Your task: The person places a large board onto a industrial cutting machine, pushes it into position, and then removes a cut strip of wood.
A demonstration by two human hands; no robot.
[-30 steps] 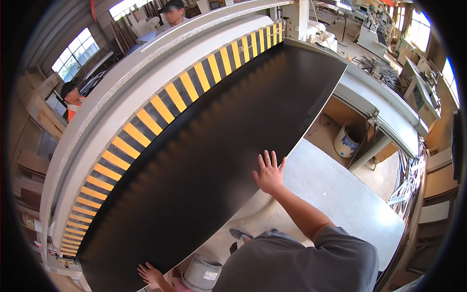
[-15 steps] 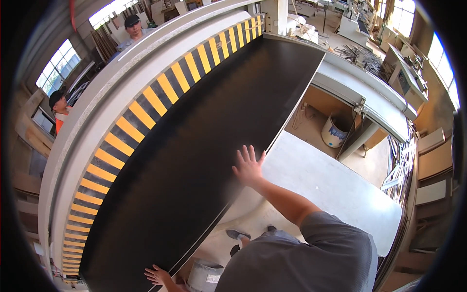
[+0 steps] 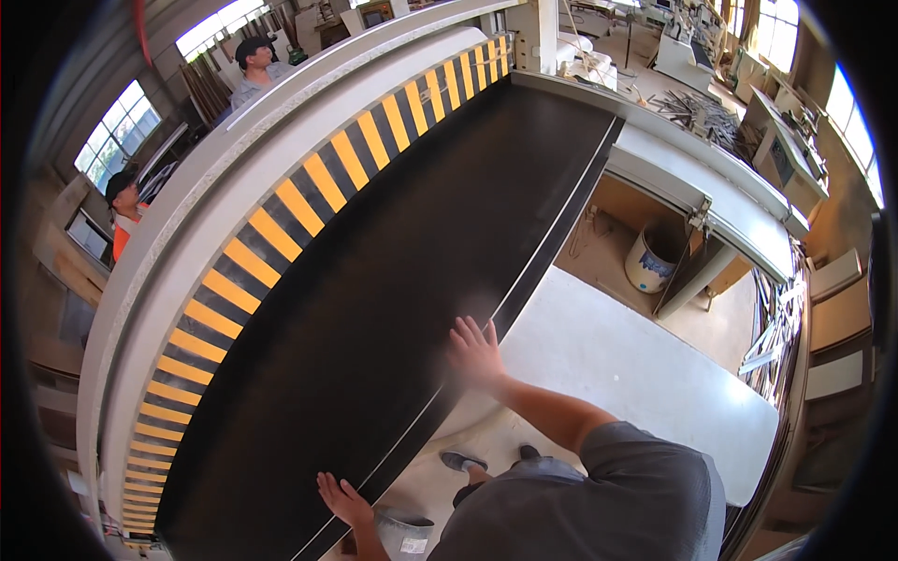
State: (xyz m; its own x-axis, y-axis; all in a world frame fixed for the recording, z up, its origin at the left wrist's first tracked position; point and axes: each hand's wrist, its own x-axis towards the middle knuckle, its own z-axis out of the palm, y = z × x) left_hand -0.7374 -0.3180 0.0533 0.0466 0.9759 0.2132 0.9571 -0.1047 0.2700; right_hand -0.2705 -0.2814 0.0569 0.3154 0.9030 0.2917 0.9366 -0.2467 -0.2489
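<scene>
A long black panel (image 3: 374,299) lies flat on the bed of a large machine, its pale edge running along my side. My right hand (image 3: 475,353) rests at that near edge around the middle, palm down with the fingers stretched out and slightly blurred. Lower left, my left hand (image 3: 346,500) lies at the same edge, fingers extended. Neither hand grips anything. Along the panel's far side runs a yellow-and-black striped guard (image 3: 296,198), and the panel's far edge is hidden there. A dark strip of the bed (image 3: 562,221) shows on the near side of the pale edge.
A pale grey side table (image 3: 645,374) adjoins the machine at right. A white-and-blue bucket (image 3: 650,266) stands on the floor beyond it; a grey bucket (image 3: 404,535) is by my left forearm. Two people (image 3: 254,75) are behind the machine's beam (image 3: 210,150).
The black panel has slid away from me toward the striped guard, baring a dark strip at the near side. My left hand has moved up and right; my right hand sits slightly lower in view.
</scene>
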